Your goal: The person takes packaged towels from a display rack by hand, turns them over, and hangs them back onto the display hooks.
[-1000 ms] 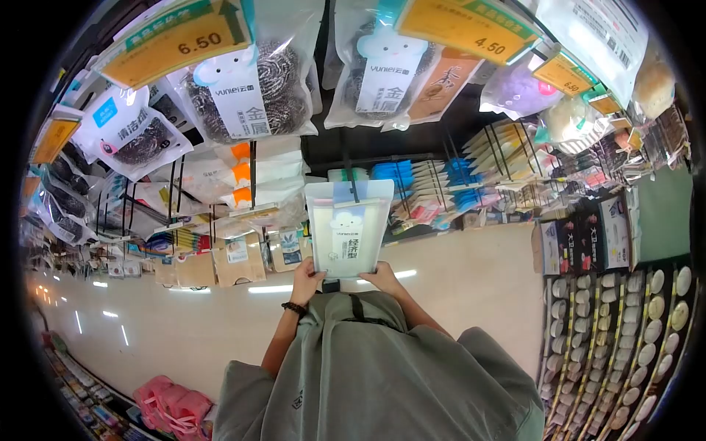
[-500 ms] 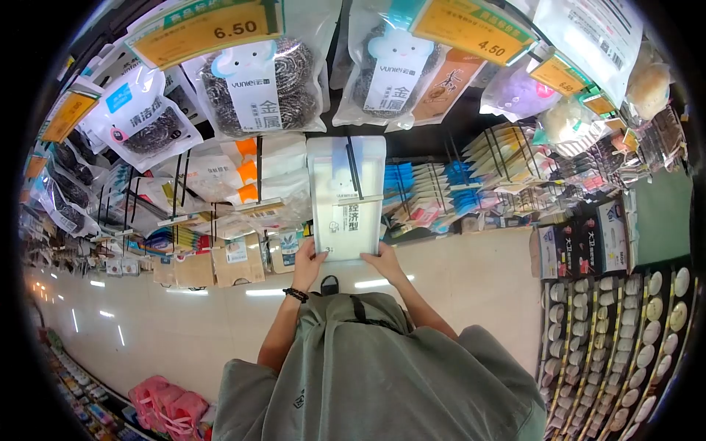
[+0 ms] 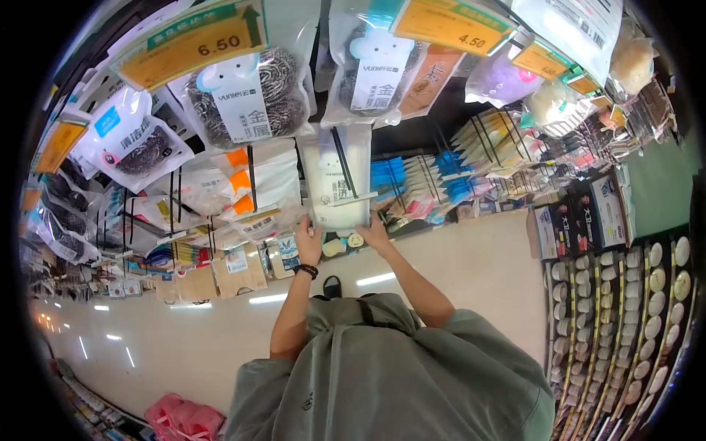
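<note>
A white, see-through-edged packet (image 3: 340, 173) with black lettering and a cartoon face hangs on a black display hook in the middle of the rack. My left hand (image 3: 309, 244), with a dark bead bracelet at the wrist, is at the packet's lower left corner, thumb and fingers closed about the edge. At the lower right corner, my right hand (image 3: 374, 234) pinches the packet the same way. The fingers behind the packet are partly hidden. Just above hang bags of metal scouring balls (image 3: 250, 99).
Yellow price tags (image 3: 198, 50) jut out along the top. White packets with orange patches (image 3: 239, 184) hang left, blue packets (image 3: 387, 176) right. Dark boxes (image 3: 581, 220) and a rack of round items (image 3: 654, 301) stand right. A pink bundle (image 3: 184, 417) lies lower left.
The packet and both hands have moved forward, away from my body and farther along the hook. The view has shifted slightly, and round items now show below the packet.
</note>
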Motion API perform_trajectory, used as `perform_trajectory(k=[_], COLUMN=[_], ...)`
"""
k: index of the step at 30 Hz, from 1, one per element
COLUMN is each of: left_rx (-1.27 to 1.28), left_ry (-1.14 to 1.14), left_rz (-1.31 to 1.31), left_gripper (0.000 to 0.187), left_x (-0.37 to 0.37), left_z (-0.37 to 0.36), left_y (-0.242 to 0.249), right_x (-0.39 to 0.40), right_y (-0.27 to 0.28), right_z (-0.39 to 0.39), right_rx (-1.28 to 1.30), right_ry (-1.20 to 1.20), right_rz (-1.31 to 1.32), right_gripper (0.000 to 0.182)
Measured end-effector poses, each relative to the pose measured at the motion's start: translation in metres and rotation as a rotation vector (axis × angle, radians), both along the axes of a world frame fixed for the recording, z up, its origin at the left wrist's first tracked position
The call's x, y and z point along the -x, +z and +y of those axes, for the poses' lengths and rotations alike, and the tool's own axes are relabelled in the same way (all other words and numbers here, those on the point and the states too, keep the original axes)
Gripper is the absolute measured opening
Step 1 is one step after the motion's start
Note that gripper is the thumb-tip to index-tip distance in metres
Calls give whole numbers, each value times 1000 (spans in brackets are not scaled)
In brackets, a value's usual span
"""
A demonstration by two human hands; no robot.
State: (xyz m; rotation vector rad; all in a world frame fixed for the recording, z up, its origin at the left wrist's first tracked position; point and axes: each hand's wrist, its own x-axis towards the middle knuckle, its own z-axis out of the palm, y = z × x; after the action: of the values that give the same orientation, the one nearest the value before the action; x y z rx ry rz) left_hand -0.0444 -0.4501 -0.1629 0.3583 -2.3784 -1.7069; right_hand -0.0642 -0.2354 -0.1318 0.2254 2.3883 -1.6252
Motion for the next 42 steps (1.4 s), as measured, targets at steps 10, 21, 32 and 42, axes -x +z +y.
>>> perform_trajectory(k=[10, 21, 32, 42], left_rx=[-30, -38, -75, -8], left_ry=[-210, -44, -49, -22], left_rz=[-88, 402, 410, 400], left_gripper=[34, 19, 30, 37], left_x=[-58, 83, 140, 189], left_z=[57, 105, 98, 34], left_y=[4, 110, 122, 69], right_x=[-113, -227, -256, -314], right_y=[-40, -72, -51, -89], right_z=[53, 135, 212, 265], right_rx=[157, 242, 402, 499], right_ry=[204, -277, -540, -691], right_rz=[-162, -240, -217, -203], right_gripper=[36, 23, 25, 24])
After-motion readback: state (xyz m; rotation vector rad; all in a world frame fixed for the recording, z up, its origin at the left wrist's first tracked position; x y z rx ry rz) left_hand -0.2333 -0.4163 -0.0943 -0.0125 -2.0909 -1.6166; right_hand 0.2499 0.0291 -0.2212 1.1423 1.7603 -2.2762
